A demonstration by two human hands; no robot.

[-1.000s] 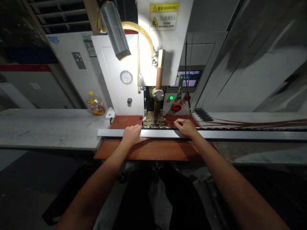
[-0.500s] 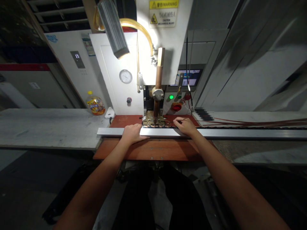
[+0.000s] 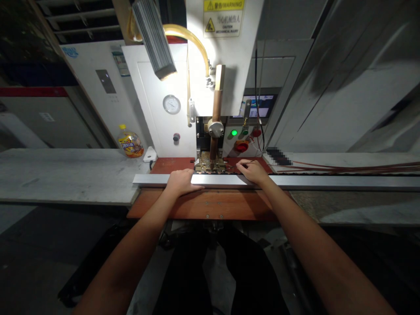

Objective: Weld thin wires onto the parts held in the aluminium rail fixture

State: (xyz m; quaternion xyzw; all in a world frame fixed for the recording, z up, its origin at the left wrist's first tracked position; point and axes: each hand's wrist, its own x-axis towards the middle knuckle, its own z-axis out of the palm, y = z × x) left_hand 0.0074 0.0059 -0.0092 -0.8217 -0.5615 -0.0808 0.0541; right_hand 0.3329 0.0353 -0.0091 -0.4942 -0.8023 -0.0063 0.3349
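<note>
A long silvery metal bar [image 3: 216, 180] lies across the front of a spot-welding machine, its left end near the bench edge. My left hand [image 3: 180, 181] is wrapped over the bar left of the electrode, with the thumb along the near side. Farther right, my right hand [image 3: 253, 171] rests over the bar with thumb and fingers pinched on a thin brown wire [image 3: 231, 166] that points toward the electrode. The copper-coloured electrode [image 3: 213, 151] comes down on a brass fixture [image 3: 204, 162] behind the bar. A dark, segmented strip runs along the bar's far side, partly hidden.
A red-brown board [image 3: 210, 208] supports the work in front of the machine. Several brown wires [image 3: 344, 168] trail along the right bench. A bottle [image 3: 130, 143] and a small white object [image 3: 150, 154] stand on the left bench [image 3: 65, 175]. A lamp [image 3: 154, 39] hangs above.
</note>
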